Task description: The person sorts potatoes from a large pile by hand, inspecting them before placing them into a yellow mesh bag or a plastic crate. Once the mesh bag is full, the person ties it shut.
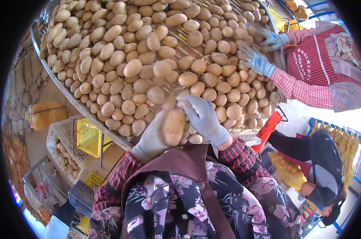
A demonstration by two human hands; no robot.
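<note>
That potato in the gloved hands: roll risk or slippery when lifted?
The potato is smooth and oval, so it would probably roll if set on the heaped sorting table. It looks solid, likely dense. Fabric gloves on the left hand and right hand probably limit slipping.

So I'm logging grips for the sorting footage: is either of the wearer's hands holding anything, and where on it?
The left hand cups a potato from beneath, along its length. The right hand rests flat on the pile, gripping nothing visible.
</note>
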